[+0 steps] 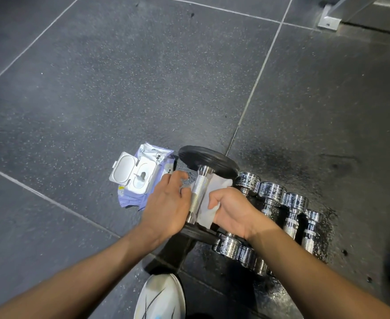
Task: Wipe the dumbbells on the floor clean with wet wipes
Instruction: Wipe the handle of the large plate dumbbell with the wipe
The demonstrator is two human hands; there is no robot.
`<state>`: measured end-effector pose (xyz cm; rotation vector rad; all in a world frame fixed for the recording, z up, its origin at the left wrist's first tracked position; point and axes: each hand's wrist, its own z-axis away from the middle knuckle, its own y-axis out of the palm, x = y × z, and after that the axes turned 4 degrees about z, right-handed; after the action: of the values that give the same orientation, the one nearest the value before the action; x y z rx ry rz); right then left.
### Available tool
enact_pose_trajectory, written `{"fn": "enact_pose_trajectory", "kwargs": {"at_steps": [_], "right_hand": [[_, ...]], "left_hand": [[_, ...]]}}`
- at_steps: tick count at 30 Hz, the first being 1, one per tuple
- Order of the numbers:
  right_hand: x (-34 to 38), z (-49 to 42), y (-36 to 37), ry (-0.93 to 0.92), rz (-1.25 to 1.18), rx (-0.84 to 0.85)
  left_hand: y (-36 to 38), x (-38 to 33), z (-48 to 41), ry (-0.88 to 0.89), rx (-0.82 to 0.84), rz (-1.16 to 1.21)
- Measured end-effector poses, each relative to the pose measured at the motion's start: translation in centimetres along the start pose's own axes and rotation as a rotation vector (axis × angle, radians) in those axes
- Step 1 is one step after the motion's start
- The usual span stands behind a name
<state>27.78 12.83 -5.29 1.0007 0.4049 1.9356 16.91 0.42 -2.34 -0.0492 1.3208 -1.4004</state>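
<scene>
A dumbbell with black round ends (209, 161) and a knurled chrome handle (198, 192) lies on the dark floor. My left hand (166, 203) rests against the left side of the handle, fingers partly bent. My right hand (232, 211) grips a white wet wipe (209, 203) pressed along the handle's right side. The near black end is mostly hidden under my hands. A purple pack of wet wipes (141, 178) with its white lid flipped open lies just left of the dumbbell.
Several small chrome dumbbells (272, 194) lie side by side right of the black one, on a wet patch of floor. My white shoe (160, 298) is at the bottom. A metal frame foot (329, 19) stands at the far right.
</scene>
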Motion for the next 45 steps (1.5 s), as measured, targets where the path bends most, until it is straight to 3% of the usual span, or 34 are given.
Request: {"fn": "enact_pose_trajectory", "kwargs": {"at_steps": [11,18,26,34,45], "right_hand": [[0.5,1.3,-2.1,0.027,0.025,-0.015],[-0.7,-0.8,1.4,0.076,0.021,-0.047],[-0.2,1.7,-2.4,-0.010,-0.032,-0.014],[1.2,-0.3,2.2,0.049,0.071,-0.042],[1.5,3.5,-3.2,-0.001,-0.038,-0.022]], "left_hand": [[0.0,0.2,0.1,-0.027,-0.071,0.151],[0.0,-0.2,0.4,0.009,-0.102,0.219],[0.0,0.0,0.3,0.003,-0.113,0.213],[0.0,-0.1,0.3,0.006,-0.113,0.251],[-0.1,0.3,0.1,0.015,-0.105,0.253]]}}
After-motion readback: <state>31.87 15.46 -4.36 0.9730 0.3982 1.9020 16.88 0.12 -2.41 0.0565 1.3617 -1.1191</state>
